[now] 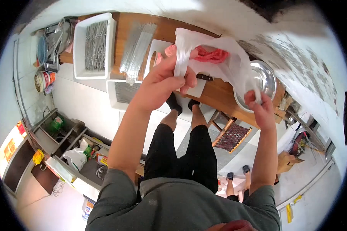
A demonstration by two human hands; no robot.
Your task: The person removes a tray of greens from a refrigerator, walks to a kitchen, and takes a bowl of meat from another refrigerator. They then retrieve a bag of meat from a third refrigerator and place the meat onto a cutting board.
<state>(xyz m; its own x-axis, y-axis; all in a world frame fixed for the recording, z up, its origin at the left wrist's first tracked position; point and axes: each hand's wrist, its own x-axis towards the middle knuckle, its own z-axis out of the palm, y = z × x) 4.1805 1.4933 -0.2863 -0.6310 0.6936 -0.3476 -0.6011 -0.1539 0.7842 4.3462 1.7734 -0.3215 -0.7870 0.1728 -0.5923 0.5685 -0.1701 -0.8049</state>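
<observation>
A translucent white plastic bag (237, 54) is stretched between my two hands over the wooden table. My left hand (163, 79) has one bag handle looped over its bent fingers. At the other side, my right hand (262, 109) pinches the bag's other handle. Something red and crumpled (212, 56) shows at the bag's opening. Behind my left hand, pink pieces (170, 50) lie on a white cutting board (196, 89), partly hidden by the fingers. A knife (204, 77) with a dark handle rests on the board. The bag overlaps a shiny metal bowl (268, 79).
Thin metal skewers fill a white bin (78, 50), with a bundle of clear-wrapped sticks (137, 48) beside it on the table (121, 27). Below is another white bin (112, 96). A woven-seat stool (233, 136) stands by the table; another person's legs (230, 186) show behind me.
</observation>
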